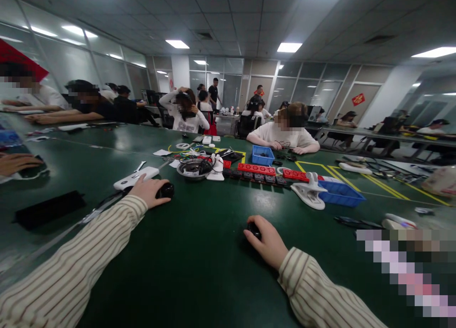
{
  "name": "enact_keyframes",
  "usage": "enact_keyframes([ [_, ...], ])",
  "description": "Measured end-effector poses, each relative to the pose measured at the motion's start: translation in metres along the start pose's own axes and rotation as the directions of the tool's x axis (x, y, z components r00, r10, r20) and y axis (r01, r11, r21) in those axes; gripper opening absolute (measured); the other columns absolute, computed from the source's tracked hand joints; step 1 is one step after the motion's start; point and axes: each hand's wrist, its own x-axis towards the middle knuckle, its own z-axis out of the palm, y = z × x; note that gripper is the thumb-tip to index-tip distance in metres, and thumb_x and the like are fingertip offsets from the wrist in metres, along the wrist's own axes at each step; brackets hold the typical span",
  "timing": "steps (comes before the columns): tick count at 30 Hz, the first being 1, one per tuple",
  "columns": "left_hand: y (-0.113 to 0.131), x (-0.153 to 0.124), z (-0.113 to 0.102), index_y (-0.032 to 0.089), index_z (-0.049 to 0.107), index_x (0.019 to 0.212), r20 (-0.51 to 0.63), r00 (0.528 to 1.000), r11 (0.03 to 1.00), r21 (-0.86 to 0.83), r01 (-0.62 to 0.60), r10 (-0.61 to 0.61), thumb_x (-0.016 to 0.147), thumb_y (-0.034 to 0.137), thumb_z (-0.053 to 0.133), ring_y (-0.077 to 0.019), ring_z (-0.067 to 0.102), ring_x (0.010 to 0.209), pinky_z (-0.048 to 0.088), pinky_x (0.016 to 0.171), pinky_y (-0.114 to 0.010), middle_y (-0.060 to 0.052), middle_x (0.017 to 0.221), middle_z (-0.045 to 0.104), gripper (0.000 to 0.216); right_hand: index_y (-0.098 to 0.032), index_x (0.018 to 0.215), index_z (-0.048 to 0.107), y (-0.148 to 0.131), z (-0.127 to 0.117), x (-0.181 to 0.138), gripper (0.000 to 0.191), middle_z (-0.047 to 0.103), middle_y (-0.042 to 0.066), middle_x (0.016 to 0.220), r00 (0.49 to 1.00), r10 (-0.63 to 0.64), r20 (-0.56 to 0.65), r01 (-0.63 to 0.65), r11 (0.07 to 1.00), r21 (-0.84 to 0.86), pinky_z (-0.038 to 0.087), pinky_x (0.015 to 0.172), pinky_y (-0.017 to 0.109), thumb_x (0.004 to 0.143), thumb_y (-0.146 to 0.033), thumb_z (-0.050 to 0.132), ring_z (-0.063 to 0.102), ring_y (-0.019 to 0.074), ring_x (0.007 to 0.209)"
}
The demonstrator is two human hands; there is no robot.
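My left hand [149, 192] is curled around a glossy black computer mouse [166, 190] on the green table, with the thumb along its near side. Just behind that hand lies a white power strip [137, 177]. To the right, my right hand [269, 245] rests on the table with its fingers closed over a second black computer mouse [254, 229]; the fingers hide part of it. Both mice sit on the tabletop, apart from each other. Striped sleeves cover both my forearms.
Beyond my hands stand a metal bowl [194, 170], a row of red sockets [256, 169], a white clamp-like stand [309, 191] and blue bins [341, 193] [262, 155]. A long black box [50, 209] lies at left. Another person's hand [19, 164] is at the left edge; people sit across the table.
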Motion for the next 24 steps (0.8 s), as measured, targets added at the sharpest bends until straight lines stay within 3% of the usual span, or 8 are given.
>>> enact_keyframes([
  [4,-0.007,0.001,-0.013,0.019,0.041,0.127,-0.008,0.996,0.994,0.06,0.094,-0.094,0.051,0.055,0.066,-0.0382,0.035,0.118,0.002,0.097,-0.063,-0.018,0.128,0.045,0.088,-0.018,0.092,0.05,-0.001,0.0,0.0,0.017,0.055,0.005,0.087,1.0,0.002,0.009,-0.002,1.0,0.004,0.042,0.073,0.031,0.082,-0.031,0.048,0.053,0.0176,0.081],
  [8,-0.019,0.002,-0.025,0.024,0.059,0.108,0.147,0.969,0.978,0.091,0.186,-0.198,0.053,0.045,0.07,-0.0381,0.043,0.112,0.007,0.095,-0.065,-0.014,0.118,0.055,0.06,-0.018,0.092,0.049,-0.001,0.0,0.0,0.016,0.055,0.005,0.087,1.0,0.005,0.011,-0.006,1.0,0.013,0.042,0.074,0.031,0.082,-0.031,0.047,0.052,0.0177,0.081],
  [11,-0.027,0.003,-0.025,0.025,0.061,0.102,0.203,0.957,0.977,0.088,0.193,-0.207,0.06,0.036,0.069,-0.0333,0.051,0.105,0.011,0.097,-0.061,-0.01,0.112,0.06,0.044,-0.018,0.092,0.049,-0.001,0.0,0.0,0.016,0.054,0.004,0.087,1.0,0.013,0.016,-0.013,1.0,0.02,0.042,0.074,0.031,0.082,-0.031,0.047,0.052,0.0175,0.081],
  [19,-0.035,0.023,-0.019,0.015,0.055,0.111,0.139,0.978,0.983,0.114,0.143,-0.158,0.078,0.027,0.056,-0.0272,0.053,0.101,0.012,0.096,-0.058,-0.008,0.11,0.06,0.035,-0.018,0.091,0.05,-0.001,0.0,0.001,0.016,0.055,0.004,0.087,1.0,0.019,0.004,-0.02,0.999,0.028,0.042,0.072,0.03,0.082,-0.031,0.048,0.052,0.0166,0.079],
  [24,-0.034,0.015,-0.028,0.01,0.037,0.127,0.071,0.968,0.965,0.123,0.23,-0.24,0.079,0.039,0.056,-0.0341,0.043,0.11,0.011,0.09,-0.065,-0.017,0.126,0.046,0.059,-0.017,0.091,0.051,-0.001,-0.001,0.001,0.017,0.055,0.005,0.087,1.0,0.017,0.004,-0.017,1.0,0.026,0.042,0.073,0.03,0.081,-0.031,0.048,0.052,0.0168,0.08],
])
